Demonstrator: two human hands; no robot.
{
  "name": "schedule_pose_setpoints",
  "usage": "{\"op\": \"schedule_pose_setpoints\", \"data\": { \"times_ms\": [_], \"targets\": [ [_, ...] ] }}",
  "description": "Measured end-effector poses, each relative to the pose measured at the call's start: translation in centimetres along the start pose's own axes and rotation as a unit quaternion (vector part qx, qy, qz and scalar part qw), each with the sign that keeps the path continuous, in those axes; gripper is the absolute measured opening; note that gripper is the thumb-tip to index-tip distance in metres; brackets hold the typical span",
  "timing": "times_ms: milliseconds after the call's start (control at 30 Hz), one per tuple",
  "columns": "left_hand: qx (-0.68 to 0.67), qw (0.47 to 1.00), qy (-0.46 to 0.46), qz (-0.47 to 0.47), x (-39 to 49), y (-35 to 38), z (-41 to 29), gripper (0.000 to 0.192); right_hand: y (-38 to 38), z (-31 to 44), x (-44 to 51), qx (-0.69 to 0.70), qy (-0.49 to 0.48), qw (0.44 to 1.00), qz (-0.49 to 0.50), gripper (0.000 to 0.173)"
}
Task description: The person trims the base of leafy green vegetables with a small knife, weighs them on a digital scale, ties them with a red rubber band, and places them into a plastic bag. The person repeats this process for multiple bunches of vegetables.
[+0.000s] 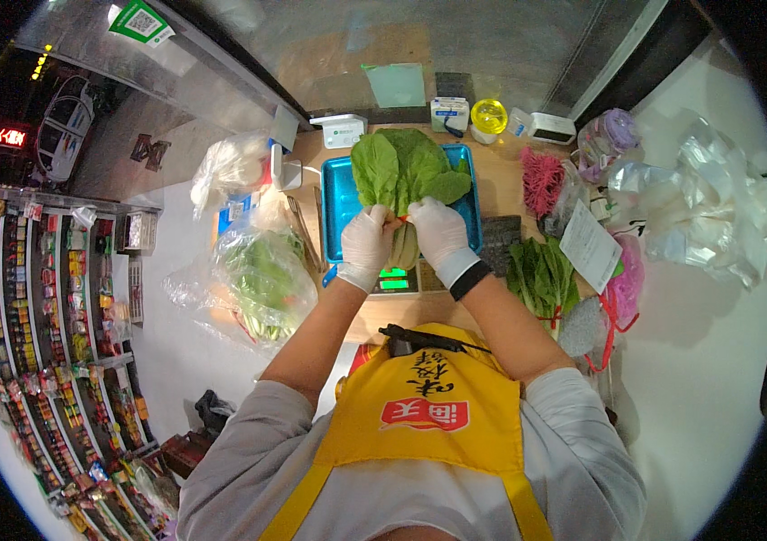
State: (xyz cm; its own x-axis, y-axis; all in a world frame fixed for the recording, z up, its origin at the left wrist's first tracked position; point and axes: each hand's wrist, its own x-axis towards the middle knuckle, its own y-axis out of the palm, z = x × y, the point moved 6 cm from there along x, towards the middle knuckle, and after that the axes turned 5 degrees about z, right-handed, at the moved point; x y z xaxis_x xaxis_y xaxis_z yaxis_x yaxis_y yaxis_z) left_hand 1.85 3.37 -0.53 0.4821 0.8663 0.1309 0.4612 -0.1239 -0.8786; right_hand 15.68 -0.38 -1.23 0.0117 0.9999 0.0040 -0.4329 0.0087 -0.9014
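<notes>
A bunch of leafy greens [417,159] lies over a blue metal tray [336,203], leaves away from me and pale stalks towards me. A thin red tie [405,218] shows across the stalks. My gloved left hand [366,245] pinches at its left side. On the other side my gloved right hand [439,231] pinches at it too, with a black band on the wrist. The fingertips hide most of the tie. Under the tray's near edge, a digital scale's green display [393,278] is lit.
Bagged greens [261,277] lie left, beside metal tongs [303,230]. At right are a tied bunch of greens [542,274], a red mesh bundle [543,181], a paper sheet [590,247] and clear plastic bags [701,203]. A yellow-lidded tub [489,118] stands behind the tray.
</notes>
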Motion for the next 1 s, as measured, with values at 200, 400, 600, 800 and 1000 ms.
{"op": "schedule_pose_setpoints", "data": {
  "times_ms": [200,400,600,800,1000],
  "targets": [
    [-0.016,0.992,-0.092,0.087,0.4,-1.1,2.6,0.023,0.8,-2.7,-0.1,-0.019,0.074,0.996,0.049,0.014],
    [0.102,0.975,-0.019,0.195,1.8,-1.4,1.0,0.025,1.7,-3.4,0.3,0.017,0.103,0.992,0.075,0.022],
    [-0.094,0.977,0.117,0.150,2.2,-1.1,-2.0,0.024,2.2,-3.6,0.4,0.021,0.131,0.989,0.071,0.020],
    [-0.217,0.954,-0.128,0.160,2.1,0.6,1.1,0.034,1.1,-2.9,-0.3,0.083,0.125,0.988,0.043,0.019],
    [-0.291,0.926,-0.078,0.227,1.9,2.5,1.7,0.023,0.5,0.0,-1.4,0.173,0.067,0.982,-0.036,0.011]
  ]
}}
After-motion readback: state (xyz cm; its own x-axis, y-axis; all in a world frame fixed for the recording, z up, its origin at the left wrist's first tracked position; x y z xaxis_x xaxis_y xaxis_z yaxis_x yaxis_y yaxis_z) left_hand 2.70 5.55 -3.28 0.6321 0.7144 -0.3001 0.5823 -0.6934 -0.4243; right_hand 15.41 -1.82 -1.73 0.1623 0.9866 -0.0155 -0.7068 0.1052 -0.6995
